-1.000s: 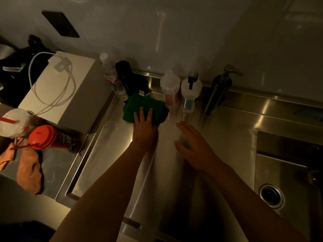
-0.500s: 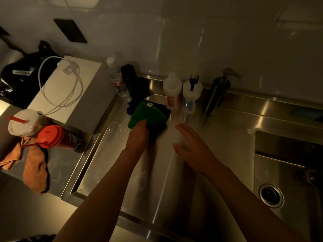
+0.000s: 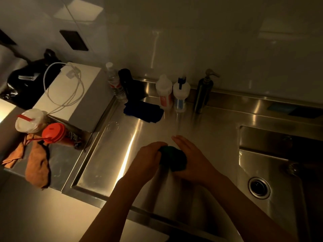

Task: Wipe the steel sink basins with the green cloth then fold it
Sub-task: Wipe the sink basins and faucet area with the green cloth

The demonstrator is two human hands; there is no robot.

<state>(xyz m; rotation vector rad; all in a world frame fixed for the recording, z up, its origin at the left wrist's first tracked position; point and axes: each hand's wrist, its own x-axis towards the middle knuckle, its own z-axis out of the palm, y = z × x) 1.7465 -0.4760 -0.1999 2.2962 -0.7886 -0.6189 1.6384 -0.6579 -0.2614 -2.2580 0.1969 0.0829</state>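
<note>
Left hand (image 3: pixel 148 160) grips the bunched green cloth (image 3: pixel 173 158) over the near drainboard (image 3: pixel 111 154). Right hand (image 3: pixel 194 165), fingers straight, cups its right side. Judged light, soft, limp; best taken by corners. Basin (image 3: pixel 272 154) lies right.

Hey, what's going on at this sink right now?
A person holds a bunched green cloth between both hands over the steel drainboard. The left hand grips it; the right hand lies against it with fingers straight. A blue cloth sits at the back near the bottles. Neither hand touches the basin on the right.
</note>
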